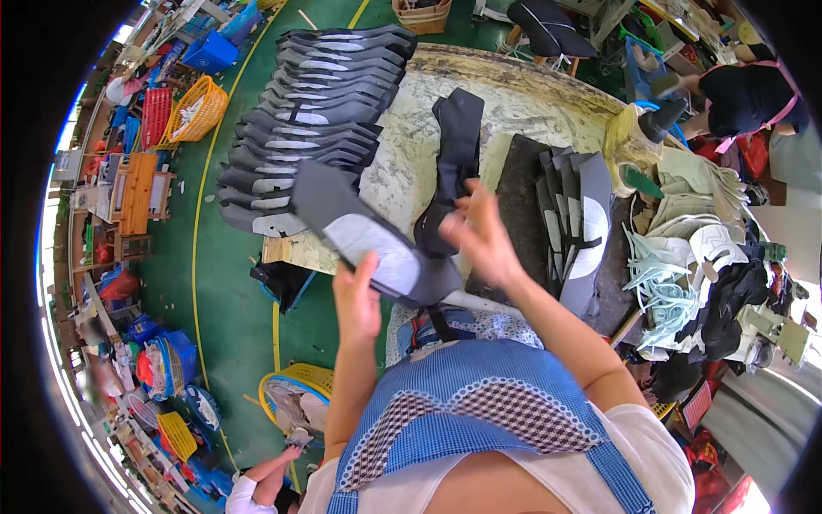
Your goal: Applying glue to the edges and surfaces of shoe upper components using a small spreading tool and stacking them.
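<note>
My left hand grips the lower edge of a long dark grey boot-shaped upper with a pale oval patch, its thumb on top. The piece is tilted over the front edge of the worktable. To its right, my right hand is raised with fingers apart and a little blurred, holding nothing that I can see. Just beyond that hand lies a black piece on the table. Farther left, a long overlapping row of similar grey uppers hangs over the table's left edge.
Another stack of grey uppers lies on a dark board at the right. Beyond it are pale cut pieces and a black form. Yellow baskets stand on the green floor at left. Another person is at the far right.
</note>
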Demonstrator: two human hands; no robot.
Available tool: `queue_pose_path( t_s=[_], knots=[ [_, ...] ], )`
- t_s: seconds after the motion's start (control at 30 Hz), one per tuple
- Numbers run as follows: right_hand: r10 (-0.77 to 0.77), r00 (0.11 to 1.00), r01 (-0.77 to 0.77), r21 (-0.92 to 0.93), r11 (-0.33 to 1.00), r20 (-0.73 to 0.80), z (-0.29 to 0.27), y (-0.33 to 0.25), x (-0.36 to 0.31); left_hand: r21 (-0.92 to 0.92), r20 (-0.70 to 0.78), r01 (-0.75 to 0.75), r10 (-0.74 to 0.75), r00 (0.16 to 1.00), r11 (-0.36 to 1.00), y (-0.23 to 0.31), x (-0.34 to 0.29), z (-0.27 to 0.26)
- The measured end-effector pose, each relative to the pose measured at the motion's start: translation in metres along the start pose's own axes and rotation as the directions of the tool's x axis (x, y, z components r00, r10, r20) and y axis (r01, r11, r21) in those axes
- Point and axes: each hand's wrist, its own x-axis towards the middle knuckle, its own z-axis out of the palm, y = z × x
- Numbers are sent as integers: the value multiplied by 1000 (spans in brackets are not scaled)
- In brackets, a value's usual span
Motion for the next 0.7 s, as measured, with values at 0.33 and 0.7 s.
queue_pose_path(
  t_s=[0.33,0.7],
  knots=[
    [70,912,-202,-294,934,-404,-26,100,112,69,15,-10,9,1000,998,25,58,-27],
    [-278,767,161,-246,956,-578,-31,-37,55,179,188,-67,32,982,982,34,103,8]
  ],
)
